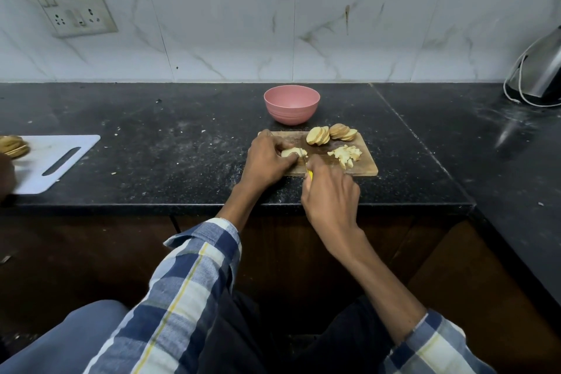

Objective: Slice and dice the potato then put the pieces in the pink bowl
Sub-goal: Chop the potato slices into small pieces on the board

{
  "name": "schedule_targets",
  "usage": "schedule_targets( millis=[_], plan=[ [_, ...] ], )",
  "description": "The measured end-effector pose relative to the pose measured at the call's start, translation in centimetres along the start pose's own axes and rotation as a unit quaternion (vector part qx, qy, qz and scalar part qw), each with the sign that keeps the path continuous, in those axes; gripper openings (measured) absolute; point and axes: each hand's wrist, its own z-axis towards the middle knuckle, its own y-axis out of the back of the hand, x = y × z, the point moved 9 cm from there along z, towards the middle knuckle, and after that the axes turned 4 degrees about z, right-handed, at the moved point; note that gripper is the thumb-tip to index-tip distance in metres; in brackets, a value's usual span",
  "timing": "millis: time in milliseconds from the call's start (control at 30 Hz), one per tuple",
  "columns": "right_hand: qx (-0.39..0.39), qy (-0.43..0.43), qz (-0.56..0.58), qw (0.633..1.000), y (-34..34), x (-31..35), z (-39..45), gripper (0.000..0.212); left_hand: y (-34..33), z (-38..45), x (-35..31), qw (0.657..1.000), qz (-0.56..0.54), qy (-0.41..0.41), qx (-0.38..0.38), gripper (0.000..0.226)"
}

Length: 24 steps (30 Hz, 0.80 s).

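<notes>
A wooden cutting board [368,168] lies on the black counter. My left hand [267,161] holds a stack of potato slices [290,152] down on the board's left part. My right hand [329,197] grips a yellow-handled knife [308,174], its blade at the held slices. Two fanned rows of round potato slices [331,134] sit at the board's far edge. A small heap of diced potato [346,155] lies on the right part. Behind the board stands the pink bowl [291,104], with nothing visible inside.
A white plastic cutting board [54,161] with sliced potato [13,146] lies at the left, with another person's hand [6,174] at its edge. A steel appliance with a white cord [540,70] stands at the back right. The counter's front edge [212,206] runs below my wrists.
</notes>
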Motion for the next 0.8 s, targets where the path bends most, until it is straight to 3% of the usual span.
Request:
schedule_targets(
  millis=[467,800],
  plan=[
    [0.017,-0.01,-0.008,1.0,0.7,0.1,-1.5,0.036,0.1,-0.3,-0.1,1.0,0.007,0.0,-0.006,0.018],
    [-0.027,0.002,0.044,0.999,2.1,0.4,0.3,0.019,0.3,-0.4,-0.2,0.999,0.01,-0.024,0.028,0.022]
  ],
)
